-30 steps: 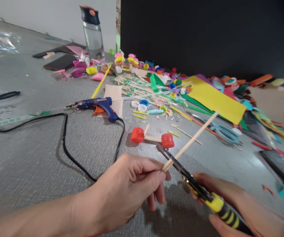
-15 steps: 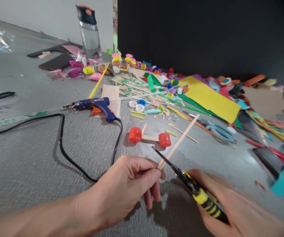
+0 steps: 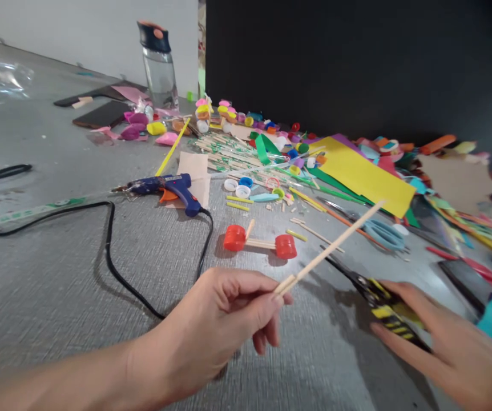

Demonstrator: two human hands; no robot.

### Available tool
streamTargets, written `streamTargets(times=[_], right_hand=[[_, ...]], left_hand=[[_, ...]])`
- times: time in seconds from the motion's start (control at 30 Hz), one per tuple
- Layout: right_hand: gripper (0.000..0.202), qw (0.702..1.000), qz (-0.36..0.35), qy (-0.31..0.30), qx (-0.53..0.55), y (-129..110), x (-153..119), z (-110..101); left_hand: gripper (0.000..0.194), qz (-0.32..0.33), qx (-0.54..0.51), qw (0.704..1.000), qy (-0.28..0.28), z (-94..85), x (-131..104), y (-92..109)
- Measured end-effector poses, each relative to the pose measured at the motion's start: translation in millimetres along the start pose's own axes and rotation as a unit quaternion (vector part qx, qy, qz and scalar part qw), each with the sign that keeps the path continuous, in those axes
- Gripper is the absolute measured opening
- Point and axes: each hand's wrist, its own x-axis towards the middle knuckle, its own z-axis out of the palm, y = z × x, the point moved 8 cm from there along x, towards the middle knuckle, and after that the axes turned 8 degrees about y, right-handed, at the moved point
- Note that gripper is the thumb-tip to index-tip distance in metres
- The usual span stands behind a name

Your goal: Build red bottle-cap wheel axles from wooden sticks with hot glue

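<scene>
My left hand (image 3: 233, 319) pinches a long wooden stick (image 3: 340, 242) and a shorter piece of stick (image 3: 286, 283) side by side between thumb and fingers. The long one slants up to the right. My right hand (image 3: 443, 337) grips long-nose pliers (image 3: 372, 297) with yellow-and-black handles, slightly blurred; their dark jaws point up and left, below the long stick. Just beyond my left hand, a small assembly of sticks (image 3: 261, 244) lies on the table, with a red bottle cap wheel (image 3: 234, 237) at one end and another red wheel (image 3: 286, 246) at the other.
A blue glue gun (image 3: 177, 188) lies at left, its black cord (image 3: 109, 251) looping toward me. Caps, sticks (image 3: 229, 153) and yellow foam sheet (image 3: 357, 177) cover the back. Blue-handled scissors (image 3: 383, 234) lie at right. A water bottle (image 3: 158, 71) stands at the far left.
My right hand has drawn the pliers right, away from the sticks. The long stick has tilted further right in my left hand, and the short piece now shows beside it.
</scene>
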Motion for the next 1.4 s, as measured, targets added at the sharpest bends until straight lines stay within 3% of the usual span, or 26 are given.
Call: streamTargets(times=[0.1, 0.2, 0.27, 0.33, 0.4, 0.47, 0.53, 0.6, 0.67, 0.73, 0.9, 1.0, 1.4], right_hand=[[0.06, 0.998, -0.005, -0.007, -0.064, 15, 8, 7], [0.065, 0.994, -0.038, 0.001, -0.1, 12, 10, 8], [0.051, 0.99, -0.084, 0.06, -0.097, -12, 11, -5], [0.022, 0.973, -0.15, 0.164, -0.064, -53, 11, -28], [0.026, 0.939, -0.236, 0.246, -0.048, -101, 12, -47], [0.031, 0.912, -0.324, 0.245, -0.064, -143, 19, -49], [0.025, 0.905, -0.35, 0.239, -0.043, -164, 31, -49], [0.023, 0.903, -0.364, 0.226, -0.032, -170, 42, -45], [0.023, 0.901, -0.375, 0.216, -0.031, -169, 48, -39], [0.02, 0.898, -0.385, 0.21, -0.03, -167, 49, -34], [0.013, 0.902, -0.381, 0.201, -0.005, -168, 50, -29], [0.018, 0.917, -0.353, 0.185, 0.018, -168, 53, -25], [0.029, 0.96, -0.244, 0.135, 0.018, -168, 59, -6]], left_hand=[[0.022, 0.025, 0.033, 0.999, 0.011, -3.7, -1, 0], [0.023, 0.054, 0.089, 0.994, 0.026, -8.5, -1, 2], [0.023, 0.079, 0.12, 0.989, 0.035, -10.9, 0, 3], [0.023, 0.115, 0.145, 0.982, 0.035, -11.4, 1, 6], [0.023, 0.165, 0.191, 0.967, 0.033, -10.4, -1, 10], [0.022, 0.249, 0.266, 0.931, 0.032, -7.2, -6, 20], [0.017, 0.354, 0.333, 0.873, 0.043, -3.0, -17, 33], [0.012, 0.428, 0.364, 0.825, 0.055, -0.4, -28, 42], [0.01, 0.451, 0.373, 0.808, 0.062, 0.0, -32, 46], [0.013, 0.428, 0.374, 0.821, 0.058, -0.5, -29, 45], [0.036, 0.24, 0.291, 0.925, 0.038, -5.9, -5, 26], [0.039, 0.169, 0.224, 0.959, 0.041, -7.8, 1, 16], [0.039, 0.149, 0.293, 0.939, 0.107, -21.0, 6, 4]])
